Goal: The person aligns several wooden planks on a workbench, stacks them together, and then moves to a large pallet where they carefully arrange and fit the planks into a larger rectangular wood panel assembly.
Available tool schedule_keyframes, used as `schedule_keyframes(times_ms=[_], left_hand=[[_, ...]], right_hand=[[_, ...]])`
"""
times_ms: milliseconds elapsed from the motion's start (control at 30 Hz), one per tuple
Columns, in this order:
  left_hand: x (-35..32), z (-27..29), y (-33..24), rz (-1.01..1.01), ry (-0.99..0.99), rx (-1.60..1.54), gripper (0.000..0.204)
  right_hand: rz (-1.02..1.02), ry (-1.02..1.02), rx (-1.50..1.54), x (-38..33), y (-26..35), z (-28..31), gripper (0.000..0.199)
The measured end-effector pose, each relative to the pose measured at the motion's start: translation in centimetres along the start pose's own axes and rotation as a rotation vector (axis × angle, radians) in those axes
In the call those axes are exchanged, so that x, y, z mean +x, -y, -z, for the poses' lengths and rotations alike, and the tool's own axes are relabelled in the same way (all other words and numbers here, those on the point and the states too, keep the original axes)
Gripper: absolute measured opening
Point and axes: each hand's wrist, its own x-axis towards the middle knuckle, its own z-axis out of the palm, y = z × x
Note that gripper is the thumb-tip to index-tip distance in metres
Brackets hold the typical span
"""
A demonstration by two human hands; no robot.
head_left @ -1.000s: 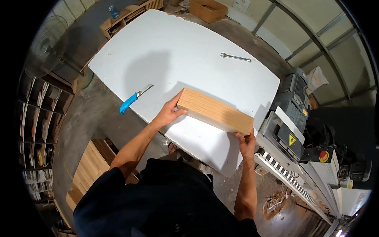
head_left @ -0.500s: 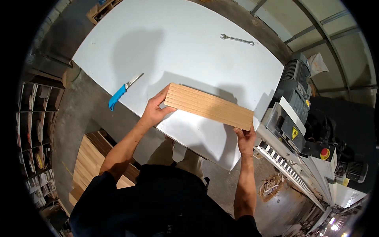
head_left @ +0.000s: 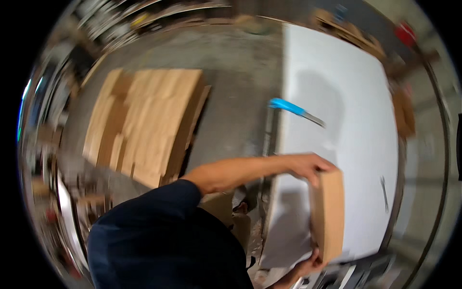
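Note:
Between my two hands is a light-brown wooden board, held up over the white table and blurred by motion. My left hand grips its far end, fingers over the edge. At the near end, my right hand is closed on the board, partly hidden by it. A utility knife with a blue handle lies on the table, its handle reaching past the left edge. Toward the table's right side is a metal wrench, smeared by motion.
The white table fills the right side. On the floor at left stands a stack of wooden boards. Part of a grey machine shows at the bottom, near my right hand. Blurred shelves line the far left.
My view has swung left, bringing the stack of boards fully into sight. Both hands still hold the board, which now shows a narrower side. The knife and wrench stay on the table.

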Motion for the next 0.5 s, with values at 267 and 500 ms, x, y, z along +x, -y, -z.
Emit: schedule_keyframes(times_ms=[267, 500], left_hand=[[-5.5, -4.2, 0.0, -0.009, -0.302, 0.35, 0.078], [-26.9, -12.7, -6.8, 0.139, -0.763, 0.408, 0.08]], right_hand=[[0.168, -0.001, -0.267, 6.7, -8.5, 7.0, 0.043], [0.076, 0.688, 0.001, -1.1, 6.4, 1.8, 0.042]])
